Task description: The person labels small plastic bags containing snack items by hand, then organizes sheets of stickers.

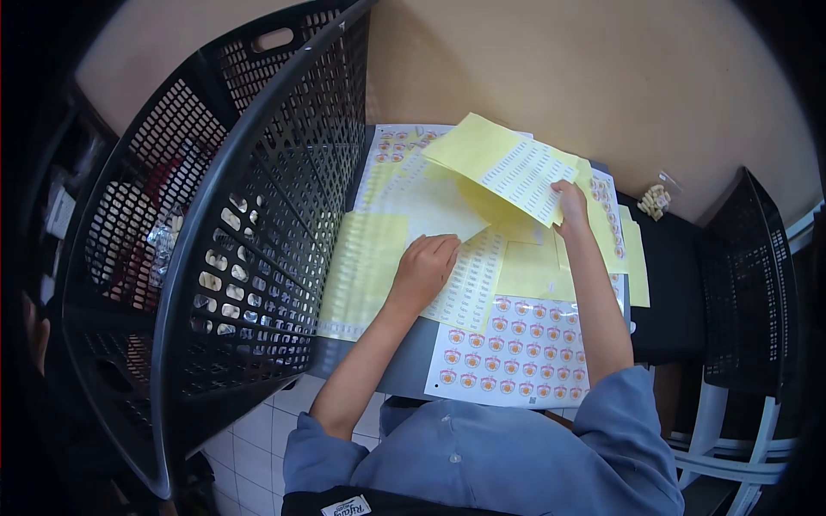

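My right hand [570, 206] grips the right edge of a raised yellow sheet [508, 163] that bears rows of small printed labels. The sheet is tilted above the others. My left hand [428, 268] has its fingers bent over the papers near a lifted corner of a pale sheet; whether it pinches anything is hidden. Under it lies a strip of printed labels [469, 288]. Another yellow sheet [361, 267] lies to the left. Nearest my body is a white sheet with round pink and orange stickers [508, 353].
A large black perforated basket [284, 181] stands tall at the left, holding bagged items. More yellow sheets [635, 258] lie at the table's right edge. Beyond them are a bag of small pale pieces [655, 201] and a black crate [747, 284]. A wall rises behind.
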Tool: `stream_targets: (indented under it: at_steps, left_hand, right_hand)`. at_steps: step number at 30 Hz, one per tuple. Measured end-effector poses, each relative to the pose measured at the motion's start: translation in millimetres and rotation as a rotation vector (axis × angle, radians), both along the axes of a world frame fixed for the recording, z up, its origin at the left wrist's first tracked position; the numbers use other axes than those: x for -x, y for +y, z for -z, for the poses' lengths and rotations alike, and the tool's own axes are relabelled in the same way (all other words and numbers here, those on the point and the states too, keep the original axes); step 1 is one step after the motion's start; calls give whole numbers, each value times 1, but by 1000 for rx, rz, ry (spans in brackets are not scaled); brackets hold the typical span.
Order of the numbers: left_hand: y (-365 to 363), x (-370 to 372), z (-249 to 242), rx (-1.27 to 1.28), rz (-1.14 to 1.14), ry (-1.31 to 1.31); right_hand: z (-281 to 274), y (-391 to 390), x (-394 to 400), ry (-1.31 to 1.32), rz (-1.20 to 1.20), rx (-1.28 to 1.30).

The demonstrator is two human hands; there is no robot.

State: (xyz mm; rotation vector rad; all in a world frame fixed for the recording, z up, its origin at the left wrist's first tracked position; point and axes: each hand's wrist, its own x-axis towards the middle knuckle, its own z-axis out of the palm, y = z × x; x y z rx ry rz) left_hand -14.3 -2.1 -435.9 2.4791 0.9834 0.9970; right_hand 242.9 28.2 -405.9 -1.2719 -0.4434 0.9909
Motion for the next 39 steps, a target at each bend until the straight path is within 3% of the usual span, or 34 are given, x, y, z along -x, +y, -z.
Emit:
stream_targets:
  at_steps: [4, 6, 7, 9, 10, 12, 13, 15, 17, 19, 21, 23, 25, 33, 36, 39]
  left_hand:
    - [-16, 5, -28, -115, -106, -269]
    - [-22, 15, -37, 29, -317, -550]
    - [-21, 20, -36, 28, -324, -550]
    - [-18, 32, -32, 23, -490, -863]
    - [-20, 36, -34, 23, -497, -862]
    - [-27, 42, -44, 35, -536, -1151]
    - [-30, 43, -49, 34, -545, -1149]
    - [-33, 46, -55, -238, -681, -1004]
    - [-35, 47, -57, -311, -629, -912]
    - [-35, 39, -65, -705, -354, -590]
    - [-30, 28, -67, -705, 2, -464]
    - [-32, 11, -62, -645, 37, -213]
    - [-32, -10, -46, -497, 83, -153]
    - [-35, -32, -5, -194, 37, -130]
    - [-33, -35, -3, -144, 1, -116]
    - [-32, -38, 1, -102, -11, -93]
  right_hand:
    - [-17, 29, 5, -51, -104, -27]
    - [-23, 39, 8, -19, -157, -4]
    - [-22, 42, 9, -19, -165, -3]
    - [-18, 47, 11, -8, -118, -36]
    - [-15, 49, 13, -8, -124, -33]
    - [-6, 49, 17, -70, -55, -15]
    - [0, 49, 21, -69, -62, -12]
    - [14, 50, 30, -201, -114, -74]
    - [25, 52, 45, -182, -141, -103]
    - [35, 50, 60, -300, -192, -86]
    - [46, 48, 68, -302, -210, -122]
    - [50, 43, 63, -202, -255, -122]
    - [52, 40, 55, -103, -299, -125]
    - [60, 19, 18, 295, -435, -134]
    - [8, -12, 23, 404, -345, -59]
    - [25, -27, 0, 316, -473, -170]
